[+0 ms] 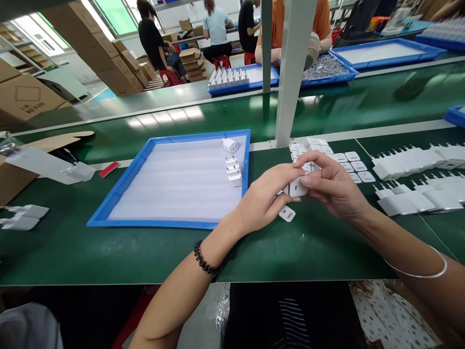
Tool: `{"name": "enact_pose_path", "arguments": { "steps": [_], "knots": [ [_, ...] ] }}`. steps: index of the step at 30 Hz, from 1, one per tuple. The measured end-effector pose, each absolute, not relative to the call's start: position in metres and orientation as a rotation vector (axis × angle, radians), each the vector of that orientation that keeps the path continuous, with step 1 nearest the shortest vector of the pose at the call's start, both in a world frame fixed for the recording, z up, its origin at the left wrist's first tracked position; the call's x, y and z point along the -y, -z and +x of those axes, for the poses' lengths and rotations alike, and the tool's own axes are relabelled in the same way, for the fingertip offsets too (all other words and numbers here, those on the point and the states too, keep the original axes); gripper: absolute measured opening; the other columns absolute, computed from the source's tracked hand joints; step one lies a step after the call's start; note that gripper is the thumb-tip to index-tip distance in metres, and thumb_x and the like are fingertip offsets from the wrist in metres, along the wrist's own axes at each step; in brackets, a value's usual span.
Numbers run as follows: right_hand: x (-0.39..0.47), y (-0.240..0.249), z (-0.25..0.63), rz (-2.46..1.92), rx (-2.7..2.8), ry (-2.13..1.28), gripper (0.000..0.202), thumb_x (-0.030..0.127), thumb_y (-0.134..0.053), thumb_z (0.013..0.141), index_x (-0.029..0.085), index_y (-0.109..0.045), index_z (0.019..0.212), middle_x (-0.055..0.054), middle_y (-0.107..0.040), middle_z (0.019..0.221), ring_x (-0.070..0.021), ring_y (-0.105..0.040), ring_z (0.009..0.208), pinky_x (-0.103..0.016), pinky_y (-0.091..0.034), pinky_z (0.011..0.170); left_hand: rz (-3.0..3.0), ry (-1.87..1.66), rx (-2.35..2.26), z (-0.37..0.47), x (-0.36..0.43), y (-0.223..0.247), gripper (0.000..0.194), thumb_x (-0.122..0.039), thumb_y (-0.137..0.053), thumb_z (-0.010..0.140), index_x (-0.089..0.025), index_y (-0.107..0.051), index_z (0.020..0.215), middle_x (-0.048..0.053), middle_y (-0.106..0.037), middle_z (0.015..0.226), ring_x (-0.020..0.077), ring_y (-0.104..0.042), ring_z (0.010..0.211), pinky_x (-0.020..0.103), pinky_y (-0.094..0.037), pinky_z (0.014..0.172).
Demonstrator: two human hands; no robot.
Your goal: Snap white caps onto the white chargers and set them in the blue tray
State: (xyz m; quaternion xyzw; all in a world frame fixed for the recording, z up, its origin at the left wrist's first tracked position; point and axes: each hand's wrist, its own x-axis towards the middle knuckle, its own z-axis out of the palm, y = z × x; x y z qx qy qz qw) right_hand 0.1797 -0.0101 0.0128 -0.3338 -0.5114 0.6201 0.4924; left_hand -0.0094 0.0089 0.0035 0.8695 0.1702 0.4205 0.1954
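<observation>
A white power adapter [297, 188] with a small dark port in its face is held between both hands. My left hand [263, 194] is closed around its left side, fingers over the top and thumb below. From the right, my right hand [332, 186] pinches its edge between thumb and fingers. Just below them a white face plate [286, 214] with a port slot lies on the green table. Behind the hands are several more white face plates [351, 166], partly hidden. Left of my hands is a blue-rimmed tray [152, 224], with several white adapters [233, 170] along its right side.
Rows of white plug adapters [417, 198] stand at the right. A red strip [109, 168] and more adapters [23, 216] lie at the left. A grey post [290, 72] rises beyond my hands. Past the green belt [225, 114], a person in orange [321, 19] sits by other trays.
</observation>
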Motion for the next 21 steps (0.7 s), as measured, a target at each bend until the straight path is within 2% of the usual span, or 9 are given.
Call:
{"name": "enact_pose_path", "arguments": {
  "steps": [5,12,15,18,21],
  "knots": [
    [0.0101,-0.0087,0.179,-0.909,1.273,-1.462,0.032,0.034,-0.082,0.078,0.026,-0.059,0.098,0.011,-0.047,0.046,-0.0091,-0.036,0.043,-0.023,-0.024,0.045,2.498,-1.128,-0.519,-0.009,-0.0099,-0.0001,0.033,-0.023,-0.051,0.098,-0.022,-0.052,0.13,0.011,-0.067,0.126,0.0255,-0.061,0.125,0.047,-0.053,0.105],
    [0.0075,-0.0126,0.1787,-0.902,1.364,-1.392,0.041,0.028,-0.086,0.073,0.026,-0.061,0.104,0.013,-0.041,0.048,-0.0096,-0.04,0.047,-0.026,-0.039,0.053,2.38,-1.108,-0.593,-0.0105,-0.0134,0.0032,0.031,-0.023,-0.052,0.098,-0.019,-0.053,0.129,0.013,-0.063,0.131,0.0244,-0.059,0.125,0.043,-0.052,0.104],
    [0.0052,-0.0123,0.18,-0.882,1.382,-1.407,0.039,0.029,-0.084,0.075,0.026,-0.062,0.108,0.012,-0.041,0.049,-0.0094,-0.039,0.047,-0.026,-0.038,0.052,2.295,-1.146,-0.598,-0.0106,-0.0156,0.0024,0.03,-0.027,-0.056,0.096,-0.019,-0.056,0.125,0.012,-0.065,0.124,0.0236,-0.062,0.117,0.041,-0.054,0.099],
    [0.0039,-0.0094,0.1796,-0.847,1.351,-1.443,0.038,0.03,-0.083,0.076,0.025,-0.063,0.108,0.012,-0.041,0.048,-0.0092,-0.039,0.046,-0.025,-0.036,0.052,2.272,-1.141,-0.593,-0.0118,-0.0175,0.0014,0.032,-0.031,-0.059,0.095,-0.019,-0.057,0.125,0.011,-0.065,0.124,0.0242,-0.063,0.117,0.041,-0.053,0.098],
    [0.0052,-0.0057,0.1766,-0.857,1.238,-1.451,0.034,0.034,-0.085,0.072,0.024,-0.062,0.095,0.012,-0.043,0.045,-0.0082,-0.035,0.043,-0.024,-0.034,0.049,2.346,-1.102,-0.525,-0.0121,-0.0174,0.0015,0.033,-0.027,-0.056,0.096,-0.02,-0.055,0.128,0.012,-0.063,0.13,0.0244,-0.06,0.124,0.042,-0.052,0.102]
  ]
}}
